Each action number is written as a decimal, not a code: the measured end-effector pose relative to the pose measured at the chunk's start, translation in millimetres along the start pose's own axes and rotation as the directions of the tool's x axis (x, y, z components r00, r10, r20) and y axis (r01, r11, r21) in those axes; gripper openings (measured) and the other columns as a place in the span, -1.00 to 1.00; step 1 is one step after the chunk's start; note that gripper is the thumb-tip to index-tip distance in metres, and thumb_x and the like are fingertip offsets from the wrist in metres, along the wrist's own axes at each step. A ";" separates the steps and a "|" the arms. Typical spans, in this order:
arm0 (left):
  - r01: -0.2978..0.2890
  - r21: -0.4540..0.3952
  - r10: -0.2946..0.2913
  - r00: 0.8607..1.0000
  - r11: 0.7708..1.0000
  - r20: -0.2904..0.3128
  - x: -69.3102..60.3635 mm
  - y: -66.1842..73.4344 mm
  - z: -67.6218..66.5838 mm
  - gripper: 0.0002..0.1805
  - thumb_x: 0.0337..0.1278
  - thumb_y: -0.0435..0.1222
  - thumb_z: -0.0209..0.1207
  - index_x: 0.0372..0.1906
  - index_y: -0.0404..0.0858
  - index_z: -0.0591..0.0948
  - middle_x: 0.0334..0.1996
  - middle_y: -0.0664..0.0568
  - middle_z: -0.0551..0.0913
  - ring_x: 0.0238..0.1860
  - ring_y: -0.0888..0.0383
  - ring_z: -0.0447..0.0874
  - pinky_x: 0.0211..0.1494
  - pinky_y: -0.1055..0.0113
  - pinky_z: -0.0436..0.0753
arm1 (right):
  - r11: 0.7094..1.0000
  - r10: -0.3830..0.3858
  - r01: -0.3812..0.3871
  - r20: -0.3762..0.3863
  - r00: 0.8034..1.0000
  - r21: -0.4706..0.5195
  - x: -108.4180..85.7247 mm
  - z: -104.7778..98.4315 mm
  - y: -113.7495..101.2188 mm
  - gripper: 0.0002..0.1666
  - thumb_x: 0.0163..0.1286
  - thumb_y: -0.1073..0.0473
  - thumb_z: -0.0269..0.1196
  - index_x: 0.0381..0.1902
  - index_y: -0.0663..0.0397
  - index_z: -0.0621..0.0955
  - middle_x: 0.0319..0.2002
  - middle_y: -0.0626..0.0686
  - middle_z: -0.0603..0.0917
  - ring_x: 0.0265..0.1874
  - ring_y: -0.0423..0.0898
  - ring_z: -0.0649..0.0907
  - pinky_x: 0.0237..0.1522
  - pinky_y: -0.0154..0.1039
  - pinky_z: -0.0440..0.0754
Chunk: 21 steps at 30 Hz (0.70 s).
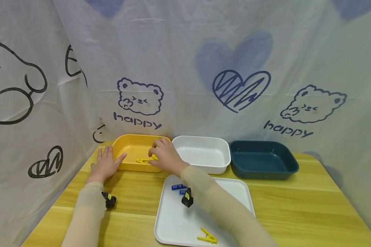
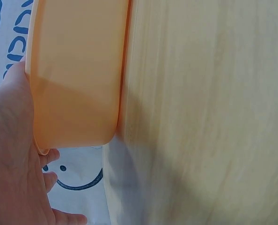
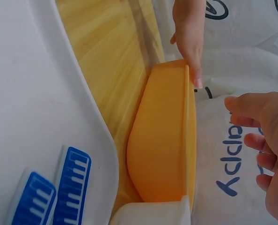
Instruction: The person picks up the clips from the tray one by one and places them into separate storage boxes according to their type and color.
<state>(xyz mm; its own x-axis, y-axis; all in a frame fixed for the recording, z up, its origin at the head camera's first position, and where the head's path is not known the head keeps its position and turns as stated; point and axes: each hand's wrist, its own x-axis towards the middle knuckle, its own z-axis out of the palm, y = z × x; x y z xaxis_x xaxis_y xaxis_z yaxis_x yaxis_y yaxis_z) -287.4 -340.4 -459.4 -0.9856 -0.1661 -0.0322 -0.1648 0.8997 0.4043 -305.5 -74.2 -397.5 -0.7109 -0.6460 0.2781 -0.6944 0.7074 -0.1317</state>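
Note:
In the head view, my left hand rests on the left end of the yellow bin, fingers spread and thumb over the rim. Its fingers reach past the bin's end in the left wrist view. My right hand is over the bin's right part, fingers loosely bent. The right wrist view shows nothing between that hand's thumb and fingers. A yellow clothespin lies in the bin, partly hidden by the right hand. Another yellow clothespin lies on the white tray, with blue pieces patterned like piano keys.
A white bin and a dark teal bin stand in a row right of the yellow one. Behind them hangs a printed cloth. The tray sits nearer on the wooden table, with the right forearm crossing above it.

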 end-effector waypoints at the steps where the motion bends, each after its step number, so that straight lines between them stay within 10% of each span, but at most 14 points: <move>1: -0.001 -0.002 0.001 1.000 1.000 0.001 -0.2 -0.1 -0.2 0.17 0.21 0.47 -0.40 0.53 -0.38 -0.29 0.54 -0.36 -0.35 0.52 -0.35 -0.53 0.27 -0.61 -0.17 | 1.000 -0.002 0.003 -0.006 1.000 0.005 -3.2 -2.9 0.2 -0.74 0.27 -0.13 0.34 -0.16 -0.19 0.72 0.00 -0.09 0.54 0.14 -0.09 0.37 0.32 -0.13 0.31; 21: -0.007 -0.004 0.007 1.000 1.000 0.019 -2.4 2.3 -3.5 0.15 0.23 0.45 -0.38 0.53 -0.39 -0.30 0.53 -0.36 -0.37 0.52 -0.35 -0.57 0.27 -0.62 -0.19 | 0.996 -0.065 0.069 -0.074 0.995 0.060 -79.5 -41.7 24.9 -0.77 0.24 -0.13 0.37 -0.20 -0.23 0.72 -0.03 -0.12 0.57 0.06 -0.12 0.40 0.20 -0.15 0.40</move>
<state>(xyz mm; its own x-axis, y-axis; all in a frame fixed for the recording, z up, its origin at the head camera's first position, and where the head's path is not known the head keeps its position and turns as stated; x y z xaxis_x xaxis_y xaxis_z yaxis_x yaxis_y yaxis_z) -285.3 -339.3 -455.2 -0.9873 -0.1520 -0.0469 -0.1578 0.8990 0.4084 -261.6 6.7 -383.2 -0.6542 -0.6672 0.3561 -0.7474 0.6425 -0.1691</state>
